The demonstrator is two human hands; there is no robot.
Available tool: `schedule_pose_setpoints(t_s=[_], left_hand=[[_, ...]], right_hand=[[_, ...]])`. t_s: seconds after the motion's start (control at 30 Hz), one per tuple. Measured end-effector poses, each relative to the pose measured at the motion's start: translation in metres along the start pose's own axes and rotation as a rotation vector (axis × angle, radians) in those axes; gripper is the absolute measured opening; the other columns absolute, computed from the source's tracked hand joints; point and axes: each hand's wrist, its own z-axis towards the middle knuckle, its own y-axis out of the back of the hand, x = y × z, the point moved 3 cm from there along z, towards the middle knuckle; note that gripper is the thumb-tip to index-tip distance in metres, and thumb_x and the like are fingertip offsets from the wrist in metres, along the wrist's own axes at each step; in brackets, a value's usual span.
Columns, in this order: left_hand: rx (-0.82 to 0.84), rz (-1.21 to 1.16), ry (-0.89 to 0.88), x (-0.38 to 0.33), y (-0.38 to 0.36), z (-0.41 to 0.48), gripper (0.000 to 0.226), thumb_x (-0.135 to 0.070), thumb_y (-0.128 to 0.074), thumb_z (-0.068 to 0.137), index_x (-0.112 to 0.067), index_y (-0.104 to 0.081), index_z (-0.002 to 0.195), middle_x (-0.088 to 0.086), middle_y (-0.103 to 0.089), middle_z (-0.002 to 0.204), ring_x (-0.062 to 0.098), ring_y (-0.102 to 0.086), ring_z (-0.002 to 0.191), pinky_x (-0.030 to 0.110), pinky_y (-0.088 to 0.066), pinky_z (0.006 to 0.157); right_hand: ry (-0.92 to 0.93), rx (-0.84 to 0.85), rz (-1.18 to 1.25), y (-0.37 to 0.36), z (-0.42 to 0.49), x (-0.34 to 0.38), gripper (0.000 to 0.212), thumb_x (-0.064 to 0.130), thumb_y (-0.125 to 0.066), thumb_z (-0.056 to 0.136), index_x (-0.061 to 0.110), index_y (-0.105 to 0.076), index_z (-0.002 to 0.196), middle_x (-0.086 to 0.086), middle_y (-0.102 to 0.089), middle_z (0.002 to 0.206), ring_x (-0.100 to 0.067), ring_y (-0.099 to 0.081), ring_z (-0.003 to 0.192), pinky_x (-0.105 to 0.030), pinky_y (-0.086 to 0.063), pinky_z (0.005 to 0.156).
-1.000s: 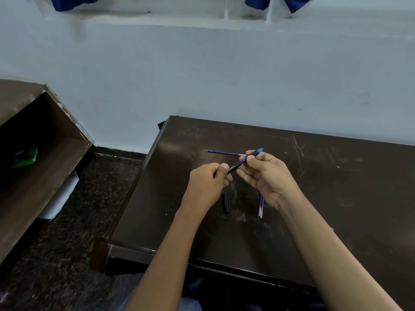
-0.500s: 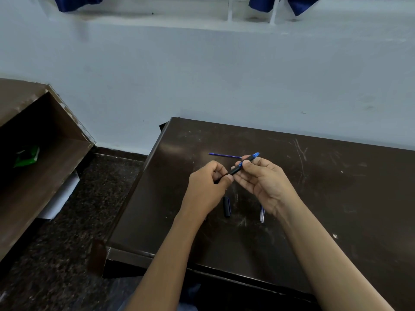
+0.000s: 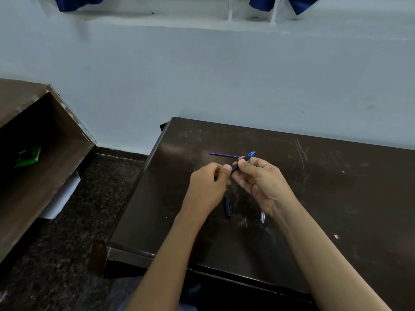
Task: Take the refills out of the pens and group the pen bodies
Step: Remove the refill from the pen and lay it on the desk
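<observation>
Far left, off the desk, stands a brown wooden shelf unit [image 3: 45, 140] with a green packet [image 3: 28, 156] inside; not part of the job. On the dark brown scratched desk [image 3: 325, 198], going left to right: the left hand [image 3: 207, 187] is curled closed at the lower end of the black pen with the blue end [image 3: 243, 161], thumb and forefinger pinching there, though whether they have the tip or the refill itself can't be told (fingers cover it). A thin blue refill [image 3: 223, 155] lies loose on the desk just behind the hands, w/ one end passing behind the pen. A short black pen cap [image 3: 227, 206] lies below, between the two wrists. The right hand [image 3: 261, 182] grasps the pen barrel w/ thumb and fingertips, pen tilted up to the right, blue end poking out past the fingers. A clear pen body [image 3: 262, 216] shows partly from under the right wrist.

Risks, as I judge them: pinch is small, so the refill could slip or bend if pulled off-axis; a jerk could knock the loose refill or roll the cap toward the desk edge.

Pen sits across both grips: lower end at the left fingertips, mid-barrel in the right.
</observation>
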Motion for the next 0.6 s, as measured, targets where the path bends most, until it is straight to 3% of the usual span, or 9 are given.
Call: schedule_pose_setpoints(t_s=[0.1,0.3,0.47,0.6], left_hand=[[0.02,0.033,0.006,-0.0009,-0.0001,0.0002,0.033,-0.03,-0.042,0.098,-0.013,-0.067,0.084,-0.001,-0.071,0.079,0.002,-0.059,0.063,0.005,-0.04,0.055],[-0.027,0.026,-0.029,-0.0003,0.0053,-0.0007,0.007,-0.025,-0.059,0.089,-0.019,-0.062,0.087,-0.011,-0.058,0.071,-0.001,-0.053,0.062,-0.003,-0.038,0.058],[0.045,0.004,0.066,0.0006,0.0,-0.0007,0.035,-0.031,-0.038,0.099,-0.012,-0.065,0.089,0.001,-0.069,0.081,0.004,-0.06,0.064,0.007,-0.042,0.057],[0.052,0.021,0.019,-0.0011,0.0007,-0.0007,0.022,-0.025,-0.048,0.095,-0.014,-0.065,0.086,0.0,-0.07,0.079,0.003,-0.06,0.064,0.007,-0.043,0.057]], right_hand=[[-0.004,-0.01,-0.002,0.0011,0.0004,-0.0003,0.014,0.002,-0.059,0.09,0.005,-0.056,0.078,-0.009,-0.068,0.082,-0.013,-0.071,0.067,-0.021,-0.057,0.064],[-0.008,-0.014,-0.008,-0.0005,0.0013,-0.0031,0.01,0.001,-0.06,0.09,0.002,-0.059,0.08,-0.01,-0.068,0.083,-0.012,-0.07,0.07,-0.021,-0.058,0.065],[-0.004,-0.011,-0.022,-0.0006,0.0023,-0.0051,0.012,0.001,-0.058,0.091,0.004,-0.061,0.08,-0.008,-0.068,0.082,-0.015,-0.069,0.075,-0.022,-0.059,0.069],[-0.002,-0.007,-0.029,-0.0009,0.0027,-0.0051,0.013,0.001,-0.06,0.09,0.005,-0.064,0.079,-0.009,-0.067,0.082,-0.016,-0.068,0.076,-0.022,-0.058,0.068]])
